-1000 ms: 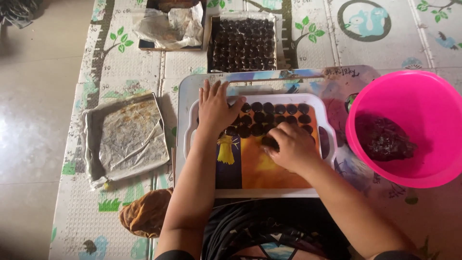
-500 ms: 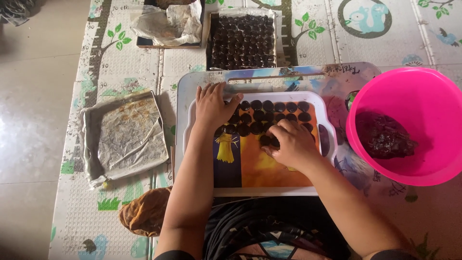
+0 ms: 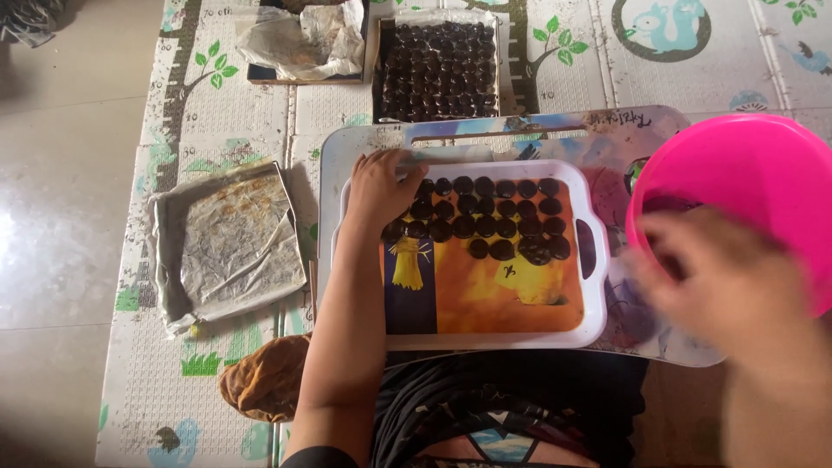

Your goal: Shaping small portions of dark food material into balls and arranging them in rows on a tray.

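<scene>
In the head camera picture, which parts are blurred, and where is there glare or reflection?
Head view: the right hand is smeared by motion blur, and the pink bowl beside it looks soft. The left hand and the white tray are sharp. Soft daylight reflects off the tiled floor at left; no hard shadows.

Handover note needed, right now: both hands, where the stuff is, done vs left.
Left hand: flat on the far-left corner of the white tray, beside the dark round pieces.
Right hand: blurred, at the near rim of the pink bowl; whether it holds anything cannot be told.
Done: about three rows of pieces fill the tray's far half.
Left: the near half is bare.
Around: a full tray of dark pieces beyond, a paper-lined tray to the left, a brown cloth by the left elbow.
</scene>
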